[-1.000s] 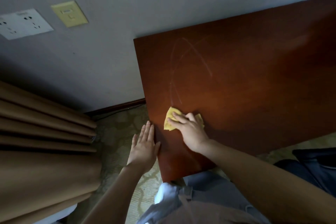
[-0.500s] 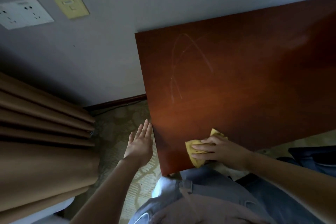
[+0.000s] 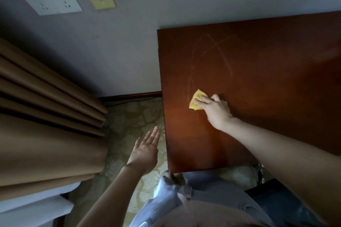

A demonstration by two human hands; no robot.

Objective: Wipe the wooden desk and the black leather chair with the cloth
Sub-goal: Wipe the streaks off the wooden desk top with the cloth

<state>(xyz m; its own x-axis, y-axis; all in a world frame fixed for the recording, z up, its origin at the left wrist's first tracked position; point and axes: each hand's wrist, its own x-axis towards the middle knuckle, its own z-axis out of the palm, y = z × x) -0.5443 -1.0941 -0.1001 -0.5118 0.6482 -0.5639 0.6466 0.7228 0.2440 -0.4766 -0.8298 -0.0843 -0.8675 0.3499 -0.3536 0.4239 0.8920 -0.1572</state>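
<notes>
The desk fills the right half of the frame, its reddish-brown top running from the wall down to my lap. The tan curtain hangs in folds at the left, with patterned carpet between the two. At lower right a dark shape may be the chair; I cannot tell.

My right hand rests on the desk top just left of its centre, fingers laid fairly flat over the yellow cloth and pressing it to the wood rather than bunching it. My left hand hangs off the desk's left edge above the carpet, fingers straight and together, holding nothing.

Pale streaks loop above the cloth, their long axis running up the frame toward the wall, the lower end just beside the cloth's upper corner. So the dirt lies straight ahead of my right fingertips, and I judge the next stroke should push up along those lines. The right hand is far nearer.
</notes>
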